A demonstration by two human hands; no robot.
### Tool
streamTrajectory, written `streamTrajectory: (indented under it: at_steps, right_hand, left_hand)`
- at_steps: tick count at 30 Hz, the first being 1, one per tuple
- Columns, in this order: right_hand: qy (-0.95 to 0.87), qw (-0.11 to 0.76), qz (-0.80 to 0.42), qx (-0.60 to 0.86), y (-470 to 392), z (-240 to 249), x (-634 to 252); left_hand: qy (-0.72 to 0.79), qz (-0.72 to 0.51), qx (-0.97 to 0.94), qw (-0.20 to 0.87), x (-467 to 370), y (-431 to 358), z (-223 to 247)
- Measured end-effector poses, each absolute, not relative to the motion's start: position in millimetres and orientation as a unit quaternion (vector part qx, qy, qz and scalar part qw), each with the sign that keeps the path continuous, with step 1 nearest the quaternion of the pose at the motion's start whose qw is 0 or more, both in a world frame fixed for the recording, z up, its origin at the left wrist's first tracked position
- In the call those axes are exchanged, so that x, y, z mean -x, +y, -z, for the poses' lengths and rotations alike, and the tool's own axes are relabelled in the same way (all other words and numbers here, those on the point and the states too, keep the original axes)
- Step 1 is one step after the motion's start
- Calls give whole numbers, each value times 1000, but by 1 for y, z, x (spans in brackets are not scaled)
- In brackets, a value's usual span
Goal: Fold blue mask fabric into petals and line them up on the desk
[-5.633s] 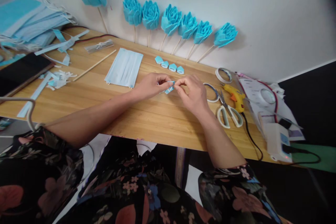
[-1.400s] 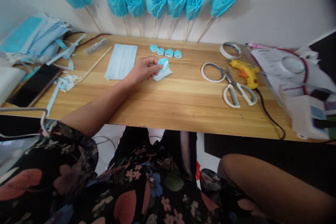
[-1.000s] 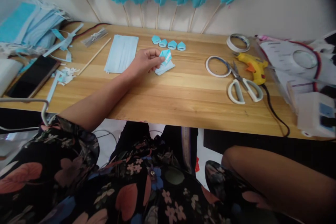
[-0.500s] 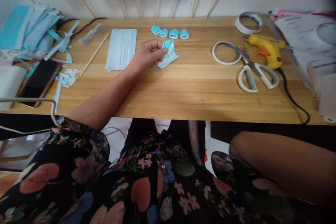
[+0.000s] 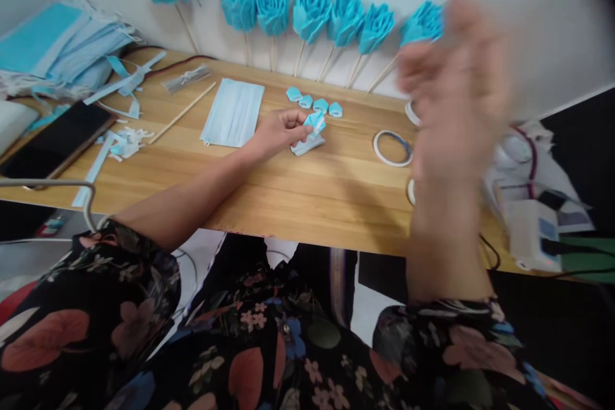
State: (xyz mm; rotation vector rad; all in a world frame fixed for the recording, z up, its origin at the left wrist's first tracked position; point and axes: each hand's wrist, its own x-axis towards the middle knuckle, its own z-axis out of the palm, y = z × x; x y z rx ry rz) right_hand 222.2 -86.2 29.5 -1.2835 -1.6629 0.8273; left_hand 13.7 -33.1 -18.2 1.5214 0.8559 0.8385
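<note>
My left hand [image 5: 281,132] pinches a small folded piece of blue mask fabric [image 5: 315,120] between thumb and fingers. Right under it, a pale blue strip [image 5: 307,145] touches the tabletop. Several similar folded blue pieces [image 5: 320,105] lie in a row just behind. A flat pleated face mask [image 5: 234,112] rests left of my left hand. Raised over the right side of the table, my right hand [image 5: 454,77] is smeared by motion, so its fingers cannot be read. It covers part of a blue fabric flower [image 5: 423,22] and hides the scissors and glue gun.
Blue flowers on sticks [image 5: 311,9] lean against the wall. Left are stacked masks [image 5: 62,38], a phone [image 5: 52,141], scraps [image 5: 127,144] and a wooden stick [image 5: 182,113]. A tape roll [image 5: 393,148] lies right of centre; a white box [image 5: 533,230] sits at the right edge.
My right hand has come up from below the table edge to above its right side. My left hand keeps its pinch on the folded piece. The view has tilted up, showing whole flowers.
</note>
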Motion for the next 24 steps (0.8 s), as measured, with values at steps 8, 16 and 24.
streamTrajectory:
  at_steps: [8,16,24]
  right_hand:
    - [-619,420,-425,510,-52,1,-208]
    - [-603,476,-393,506,-56,31,-192]
    - [-582,506,-398,496,-63,36,-192]
  left_hand:
    - [367,-379,-634,566,-13,-31,21]
    - [354,-384,-657,543,-14,-28,33]
    - [361,-354,-680,531,-11,-30,29]
